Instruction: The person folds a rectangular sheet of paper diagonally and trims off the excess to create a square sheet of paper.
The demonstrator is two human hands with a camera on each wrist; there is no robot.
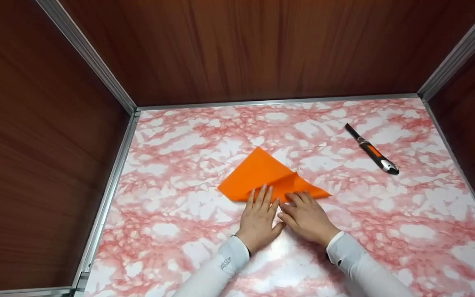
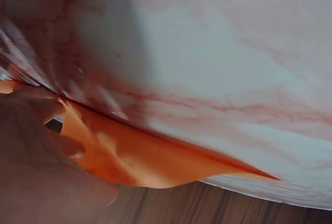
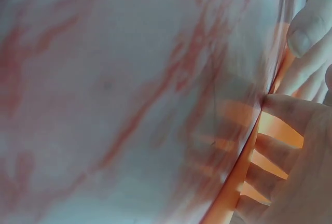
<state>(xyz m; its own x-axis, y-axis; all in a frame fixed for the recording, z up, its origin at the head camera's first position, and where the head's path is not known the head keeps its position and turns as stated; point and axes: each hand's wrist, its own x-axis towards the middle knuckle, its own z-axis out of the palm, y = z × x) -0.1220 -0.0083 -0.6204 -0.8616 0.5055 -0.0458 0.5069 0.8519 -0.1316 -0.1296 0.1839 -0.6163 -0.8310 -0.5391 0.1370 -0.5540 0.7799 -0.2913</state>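
Note:
A folded orange sheet of paper (image 1: pixel 243 173) lies on the table, one corner pointing to the far side and another out to the right. A folded-over flap crosses its near part. My left hand (image 1: pixel 260 225) lies palm down at the near edge, its straight fingers pressing on the flap. Beside it, my right hand (image 1: pixel 307 216) touches the same folded edge with slightly bent, spread fingers. The two hands nearly meet in the middle. In the right wrist view, fingertips (image 3: pixel 280 151) rest along the orange crease. The left wrist view shows the paper's pointed end (image 2: pixel 244 171) lifting slightly.
A slim black tool (image 1: pixel 371 150) with an orange panel and silver end, like a long-necked lighter, lies at the back right. Dark wood panels (image 1: pixel 237 49) in metal frames enclose the red-and-white marbled table (image 1: pixel 171 173) at the back and sides.

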